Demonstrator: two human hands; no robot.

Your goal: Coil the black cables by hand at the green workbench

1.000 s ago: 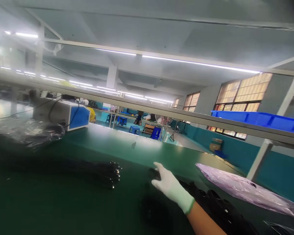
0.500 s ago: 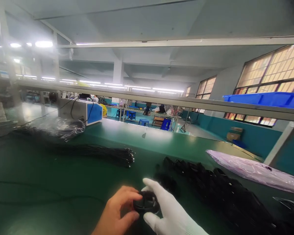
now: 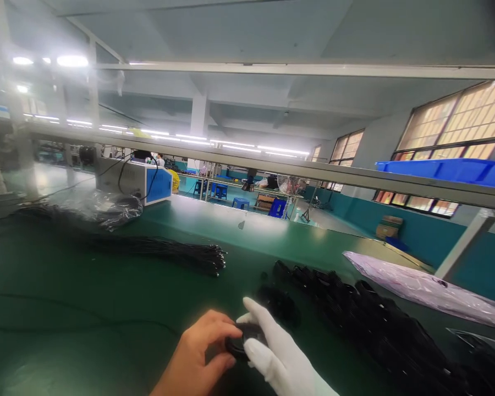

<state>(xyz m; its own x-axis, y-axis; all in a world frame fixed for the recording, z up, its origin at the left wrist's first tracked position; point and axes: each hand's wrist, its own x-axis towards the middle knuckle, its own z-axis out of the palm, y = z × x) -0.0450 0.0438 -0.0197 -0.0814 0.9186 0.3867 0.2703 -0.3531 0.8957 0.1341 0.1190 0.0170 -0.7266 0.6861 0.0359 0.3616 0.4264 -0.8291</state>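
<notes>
Between my two hands, low in the middle of the view, is a small round black part [image 3: 236, 346], perhaps a plastic housing; its exact kind does not show. My bare left hand [image 3: 204, 352] grips its left side between thumb and fingers. On the right, my white-gloved right hand [image 3: 274, 349] closes on the same part, its thumb lying over the near face and its fingers behind. Just beyond the glove lies a loose cluster of small black parts [image 3: 279, 305]. To the right spreads a long heap of black parts [image 3: 367, 319].
A bundle of thin black cables [image 3: 181, 256] lies on the green tabletop [image 3: 119, 297] at left, near a clear plastic bag [image 3: 115, 209] and a blue-and-white machine [image 3: 159, 184]. A pink plastic bag [image 3: 421, 283] lies at right. Above it, a blue tray [image 3: 449, 170] sits on the shelf rail.
My right thumb has moved up and over the near face of the black part, covering more of it. My left hand keeps nearly the same grip. The view has shifted slightly.
</notes>
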